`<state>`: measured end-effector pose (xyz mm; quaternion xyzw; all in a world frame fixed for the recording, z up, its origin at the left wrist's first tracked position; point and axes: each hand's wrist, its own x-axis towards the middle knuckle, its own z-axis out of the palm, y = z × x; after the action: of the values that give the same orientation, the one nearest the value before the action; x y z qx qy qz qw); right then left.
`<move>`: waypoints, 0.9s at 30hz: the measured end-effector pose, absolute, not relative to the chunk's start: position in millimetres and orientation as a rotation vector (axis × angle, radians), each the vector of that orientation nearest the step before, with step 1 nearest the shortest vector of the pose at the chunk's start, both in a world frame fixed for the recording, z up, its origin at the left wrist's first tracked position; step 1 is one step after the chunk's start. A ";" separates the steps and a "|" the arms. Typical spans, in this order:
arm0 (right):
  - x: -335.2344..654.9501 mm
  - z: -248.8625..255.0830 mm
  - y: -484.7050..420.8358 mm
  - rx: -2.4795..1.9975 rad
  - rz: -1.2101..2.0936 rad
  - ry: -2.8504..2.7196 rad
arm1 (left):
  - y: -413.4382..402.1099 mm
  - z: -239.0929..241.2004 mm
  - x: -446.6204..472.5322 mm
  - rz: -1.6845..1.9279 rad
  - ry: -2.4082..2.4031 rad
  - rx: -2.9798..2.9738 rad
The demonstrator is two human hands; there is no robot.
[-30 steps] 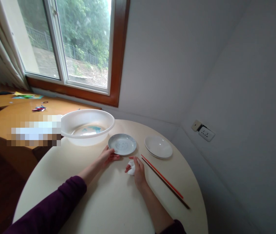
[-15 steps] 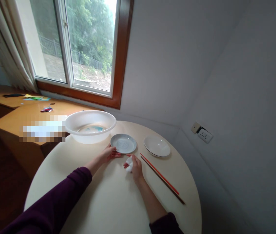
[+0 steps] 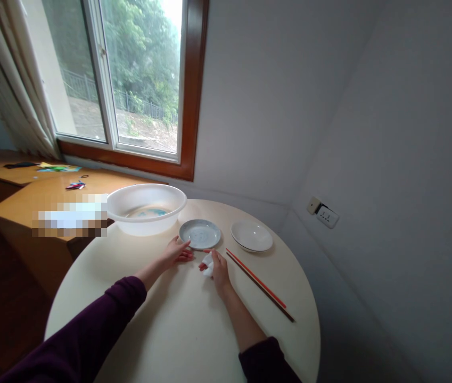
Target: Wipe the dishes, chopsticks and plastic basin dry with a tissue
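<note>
A grey-blue plate (image 3: 199, 234) rests flat on the round table, just beyond my two hands. At its near left rim is my left hand (image 3: 175, 253), fingers stretched out and apart, the thumb at or against the edge; nothing is in its grip. My right hand (image 3: 218, 270) is closed around a crumpled white cloth or tissue (image 3: 208, 263), low over the table just in front of the plate. Two long chopsticks, one orange-red (image 3: 255, 277) and one dark brown (image 3: 261, 288), lie slantwise to the right of that hand.
White dishes (image 3: 252, 235), apparently stacked, sit right of the plate. A large translucent basin (image 3: 146, 226) stands at the table's back left. Behind it, a wooden desk (image 3: 22, 199) holds small items under the window. A wall socket (image 3: 328, 216) is at the right.
My left hand has eased off the plate, its fingers drawing slightly toward me, and the plate lies flat. My right hand keeps the white cloth. The view has shifted slightly.
</note>
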<state>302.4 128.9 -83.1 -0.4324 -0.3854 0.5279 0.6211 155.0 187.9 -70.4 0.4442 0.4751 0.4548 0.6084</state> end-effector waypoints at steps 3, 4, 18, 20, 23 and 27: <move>304.0 -84.1 129.2 -0.931 1.293 -0.802 | 169.5 -69.0 152.0 1.150 1.165 1.091; 303.9 -84.7 129.6 -0.910 1.327 -0.770 | 162.7 -68.2 151.9 1.177 1.166 1.127; 298.0 -105.1 141.6 -0.808 1.614 -0.465 | 134.5 -84.5 193.4 1.050 0.910 1.354; 299.1 -102.6 141.1 -0.798 1.621 -0.456 | 135.7 -84.4 192.2 1.049 0.889 1.302; 300.9 -96.3 140.4 -0.759 1.631 -0.445 | 141.1 -81.2 186.3 1.050 0.857 1.192; 304.3 -89.3 139.3 -0.765 1.645 -0.489 | 152.9 -78.8 175.2 1.052 0.831 1.036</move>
<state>304.3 139.3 -89.3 -0.3288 -0.2101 0.7067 0.5902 175.2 152.9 -78.8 0.4582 0.3675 0.4654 0.6621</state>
